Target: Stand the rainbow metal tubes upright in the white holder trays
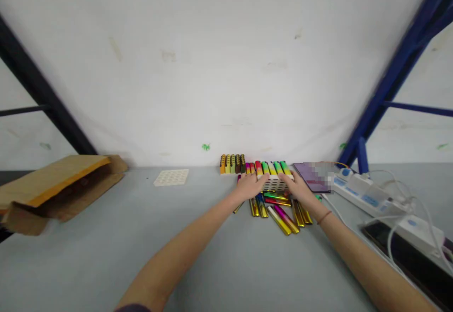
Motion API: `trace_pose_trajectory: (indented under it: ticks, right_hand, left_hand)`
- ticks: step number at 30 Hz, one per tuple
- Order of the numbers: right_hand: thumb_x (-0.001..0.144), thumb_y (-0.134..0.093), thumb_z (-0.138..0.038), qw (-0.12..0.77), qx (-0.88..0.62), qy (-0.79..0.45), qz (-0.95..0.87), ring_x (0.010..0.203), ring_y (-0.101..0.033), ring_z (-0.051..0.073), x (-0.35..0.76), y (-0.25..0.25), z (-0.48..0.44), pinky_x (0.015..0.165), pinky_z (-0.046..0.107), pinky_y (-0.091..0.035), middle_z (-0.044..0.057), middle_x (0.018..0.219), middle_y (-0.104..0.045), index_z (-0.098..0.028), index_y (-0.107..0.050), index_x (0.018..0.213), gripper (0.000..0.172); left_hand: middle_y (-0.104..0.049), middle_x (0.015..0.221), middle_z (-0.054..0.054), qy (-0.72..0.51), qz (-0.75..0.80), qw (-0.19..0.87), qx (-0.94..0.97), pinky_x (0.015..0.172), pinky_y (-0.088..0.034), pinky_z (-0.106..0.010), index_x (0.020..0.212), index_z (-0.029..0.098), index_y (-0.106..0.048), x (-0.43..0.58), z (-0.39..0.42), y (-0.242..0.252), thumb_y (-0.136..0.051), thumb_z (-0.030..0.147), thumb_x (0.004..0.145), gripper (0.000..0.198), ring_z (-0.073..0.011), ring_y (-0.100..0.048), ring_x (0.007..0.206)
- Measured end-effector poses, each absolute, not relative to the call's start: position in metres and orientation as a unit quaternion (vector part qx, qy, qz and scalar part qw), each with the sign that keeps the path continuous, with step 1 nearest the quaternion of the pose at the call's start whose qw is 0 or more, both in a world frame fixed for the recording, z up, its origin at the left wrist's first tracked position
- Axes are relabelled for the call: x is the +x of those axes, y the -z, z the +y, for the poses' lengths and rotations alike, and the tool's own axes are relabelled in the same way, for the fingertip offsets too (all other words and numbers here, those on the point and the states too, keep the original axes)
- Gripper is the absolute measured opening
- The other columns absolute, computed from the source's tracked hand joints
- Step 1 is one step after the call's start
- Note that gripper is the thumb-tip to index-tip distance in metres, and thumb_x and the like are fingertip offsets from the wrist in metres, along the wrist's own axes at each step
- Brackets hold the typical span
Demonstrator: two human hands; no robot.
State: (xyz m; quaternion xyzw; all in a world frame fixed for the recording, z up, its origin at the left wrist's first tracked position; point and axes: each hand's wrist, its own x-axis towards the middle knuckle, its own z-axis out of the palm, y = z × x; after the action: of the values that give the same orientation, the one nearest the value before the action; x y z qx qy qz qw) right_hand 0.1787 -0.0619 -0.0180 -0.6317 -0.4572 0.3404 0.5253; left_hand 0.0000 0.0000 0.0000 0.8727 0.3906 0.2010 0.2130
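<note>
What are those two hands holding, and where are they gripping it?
Both hands hold a white perforated tray of colourful pens: the left hand on its left end, the right hand on its right end. Finger closure cannot be made out.

Grey table [106,255], brown cardboard box [56,189], rainbow-and-gold sticks [279,210], blue frame [399,66], white perforated tray [274,184]
</note>
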Motion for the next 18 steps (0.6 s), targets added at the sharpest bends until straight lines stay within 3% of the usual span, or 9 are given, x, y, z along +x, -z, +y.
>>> trace_pose_trajectory:
  ticks: [3,6,11,16,18]
  right_hand:
    - [0.077,-0.06,-0.056,0.526,-0.651,-0.339,-0.43,0.065,-0.061,0.02,0.183,0.022,-0.057,0.045,0.029,-0.047,0.011,0.09,-0.065,-0.016,-0.053,0.112,0.054]
    - [0.078,-0.059,-0.058,0.522,-0.658,-0.332,-0.43,0.065,-0.061,0.02,0.183,0.022,-0.059,0.045,0.028,-0.046,0.012,0.091,-0.065,-0.016,-0.049,0.116,0.058]
    - [0.08,-0.052,-0.064,0.504,-0.651,-0.275,-0.496,0.059,-0.056,0.018,0.183,0.02,-0.064,0.043,0.027,-0.042,0.007,0.082,-0.059,-0.02,-0.045,0.117,0.058]
    - [0.082,-0.047,-0.066,0.52,-0.64,-0.185,-0.535,0.068,-0.057,0.02,0.185,0.027,-0.06,0.059,0.031,-0.045,0.003,0.076,-0.056,-0.02,-0.049,0.105,0.051]
    - [0.083,-0.046,-0.066,0.519,-0.653,-0.154,-0.53,0.065,-0.054,0.018,0.184,0.029,-0.059,0.059,0.03,-0.043,0.0,0.072,-0.053,-0.02,-0.049,0.1,0.049]
  left_hand:
    - [-0.059,0.128,-0.015,-0.202,0.339,0.127,0.91,0.107,-0.031,-0.046,0.117,0.016,-0.06,-0.026,0.015,0.005,-0.037,0.033,0.098,0.034,-0.0304,-0.046,0.127]
    - [-0.052,0.137,-0.015,-0.214,0.323,0.092,0.917,0.111,-0.03,-0.04,0.128,0.012,-0.054,-0.061,0.03,0.015,-0.033,0.022,0.098,0.038,-0.0239,-0.045,0.13]
    - [-0.05,0.141,-0.012,-0.155,0.243,0.087,0.954,0.112,-0.034,-0.039,0.13,0.014,-0.055,-0.083,0.041,0.036,-0.038,0.025,0.098,0.038,-0.0224,-0.044,0.132]
    - [-0.053,0.138,-0.013,-0.186,0.223,0.041,0.956,0.111,-0.036,-0.04,0.126,0.014,-0.058,-0.077,0.042,0.05,-0.035,0.029,0.101,0.037,-0.0228,-0.045,0.131]
    - [-0.053,0.137,-0.013,-0.201,0.215,0.027,0.955,0.111,-0.037,-0.039,0.126,0.014,-0.057,-0.076,0.042,0.053,-0.036,0.033,0.101,0.038,-0.0224,-0.046,0.13]
